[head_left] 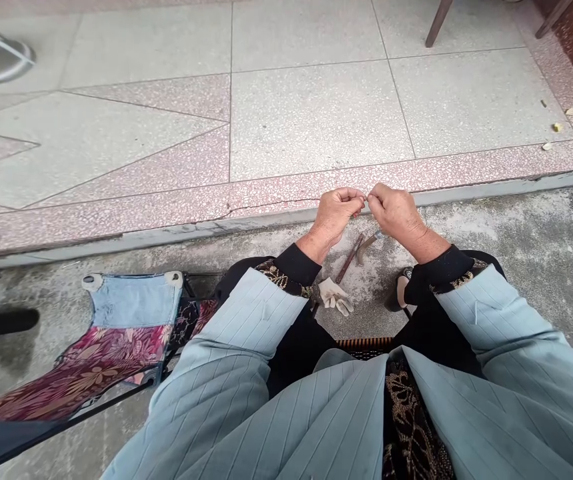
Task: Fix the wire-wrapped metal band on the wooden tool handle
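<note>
As our left hand [335, 215] and right hand [395, 213] pinch something too fine to see [366, 198] at 12 o'clock, we want both grips closed and steady.

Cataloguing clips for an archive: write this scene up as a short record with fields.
Left hand: fingertips pinch a small thin item, too small to identify
Right hand: fingertips pinch the same item from the other side
Below the hands: brown stick, small metal tool, pale glove
Ground: rough concrete
Beyond: speckled tile floor, raised above the concrete
Left side: folding chair with floral and denim fabric
Clothing: pale blue striped jacket
</note>
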Available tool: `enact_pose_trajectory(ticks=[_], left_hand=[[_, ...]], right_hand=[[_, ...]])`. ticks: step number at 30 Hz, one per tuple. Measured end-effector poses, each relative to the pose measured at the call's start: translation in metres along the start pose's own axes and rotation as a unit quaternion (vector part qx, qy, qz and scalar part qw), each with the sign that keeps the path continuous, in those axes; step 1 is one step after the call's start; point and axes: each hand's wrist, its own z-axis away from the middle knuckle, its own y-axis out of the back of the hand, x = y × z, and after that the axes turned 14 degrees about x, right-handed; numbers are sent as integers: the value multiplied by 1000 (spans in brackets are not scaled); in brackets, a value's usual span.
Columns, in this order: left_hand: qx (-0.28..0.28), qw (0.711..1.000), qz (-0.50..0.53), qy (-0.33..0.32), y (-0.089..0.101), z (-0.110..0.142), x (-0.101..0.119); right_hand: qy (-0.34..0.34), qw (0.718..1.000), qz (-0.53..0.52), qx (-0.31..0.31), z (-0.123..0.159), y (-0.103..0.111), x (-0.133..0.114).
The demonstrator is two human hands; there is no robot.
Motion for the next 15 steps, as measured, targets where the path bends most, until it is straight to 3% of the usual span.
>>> enact_pose_trajectory(ticks=[2,4,8,11,15], left_hand=[[-11,1000,-11,-11,1,0,-1],[-20,999,-27,-14,1,0,-2],[-26,998,-53,-15,2,1,0],[-38,997,-64,-12,2,3,5],[-60,996,-65,-28,3,5,7]], right_hand=[[-60,995,-77,-22,-2,1,1],[-145,973,-172,-60,-4,2,1],[-301,885,-331,-128,-10,4,3],[-359,826,-401,-167,-12,7,4],[-409,776,-437,-200,-12,13,4]])
